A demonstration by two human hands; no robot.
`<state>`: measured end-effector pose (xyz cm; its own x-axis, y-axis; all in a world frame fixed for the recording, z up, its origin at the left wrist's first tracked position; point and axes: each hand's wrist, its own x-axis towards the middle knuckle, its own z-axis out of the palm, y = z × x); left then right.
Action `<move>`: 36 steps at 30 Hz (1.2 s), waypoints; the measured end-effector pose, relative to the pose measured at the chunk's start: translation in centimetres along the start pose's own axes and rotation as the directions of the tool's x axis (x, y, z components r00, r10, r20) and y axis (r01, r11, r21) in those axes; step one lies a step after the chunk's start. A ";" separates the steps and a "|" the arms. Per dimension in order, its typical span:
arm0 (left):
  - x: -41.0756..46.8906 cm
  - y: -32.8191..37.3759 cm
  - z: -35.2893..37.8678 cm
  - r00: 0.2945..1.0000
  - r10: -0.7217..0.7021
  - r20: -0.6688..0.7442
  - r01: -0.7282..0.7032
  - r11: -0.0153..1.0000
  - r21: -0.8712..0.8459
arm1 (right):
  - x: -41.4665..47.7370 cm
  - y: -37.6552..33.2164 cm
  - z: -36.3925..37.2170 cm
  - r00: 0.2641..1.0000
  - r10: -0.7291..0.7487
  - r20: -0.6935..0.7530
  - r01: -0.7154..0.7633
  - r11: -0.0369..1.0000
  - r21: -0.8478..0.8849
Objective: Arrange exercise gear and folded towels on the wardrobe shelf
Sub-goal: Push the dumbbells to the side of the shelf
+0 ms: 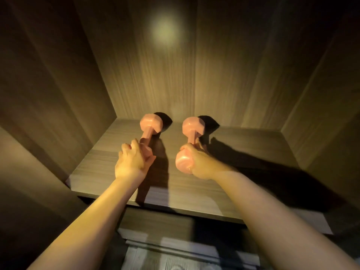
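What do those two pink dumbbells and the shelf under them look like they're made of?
The left dumbbell and right dumbbell: pink, smooth, with soft glossy highlights on the faceted heads, suggesting a vinyl or rubbery coating; the core is hidden. The shelf: grey-brown board, straight even grain, matte, likely laminate rather than solid wood.

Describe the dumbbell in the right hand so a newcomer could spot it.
On the wardrobe shelf, two pink dumbbells point side by side toward the back panel. Take the right dumbbell, gripped by the right hand: its near head shows plainly, while the left hand covers that of the left dumbbell.
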<state>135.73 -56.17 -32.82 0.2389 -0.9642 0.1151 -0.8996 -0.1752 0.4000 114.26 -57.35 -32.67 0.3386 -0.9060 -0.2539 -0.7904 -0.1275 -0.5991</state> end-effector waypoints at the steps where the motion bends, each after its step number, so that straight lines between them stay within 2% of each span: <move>1: 0.4 -0.3 -0.2 1.000 -0.016 -0.015 0.016 1.000 -0.001 | 0.1 0.0 0.0 1.000 -0.001 0.006 0.001 1.000 0.024; 3: 1.1 -0.9 -0.5 0.998 -0.048 -0.052 0.047 0.999 -0.008 | 0.5 0.1 -0.1 0.999 -0.010 0.032 0.007 0.994 0.110; 7: 2.8 -2.5 -1.0 0.990 -0.072 -0.119 0.074 0.997 0.018 | 1.3 -0.2 -0.4 0.997 -0.029 0.073 0.019 0.991 0.135; 11: 4.9 -4.1 -1.4 0.982 -0.058 -0.179 0.090 0.980 0.177 | 2.1 -1.0 0.0 0.997 -0.064 0.048 0.065 0.998 -0.013; 16: 7.1 -5.6 -1.7 0.978 -0.056 -0.200 0.115 0.947 0.299 | 3.0 -1.4 0.4 0.996 -0.080 0.025 0.082 0.994 -0.074; 22: 8.3 -6.4 -1.8 0.975 -0.040 -0.218 0.136 0.885 0.445 | 2.8 -1.2 0.3 0.995 -0.088 0.037 0.090 0.994 -0.067; 36: 9.6 -8.6 -2.1 0.976 0.059 -0.210 0.078 0.806 0.587 | 2.4 -1.5 -0.1 0.992 -0.105 0.075 0.107 0.994 -0.022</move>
<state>146.56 -63.53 -33.24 0.2567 -0.9095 0.3270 -0.9210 -0.3328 -0.2025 116.24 -59.33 -32.30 0.4571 -0.8546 -0.2463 -0.7607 -0.2322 -0.6062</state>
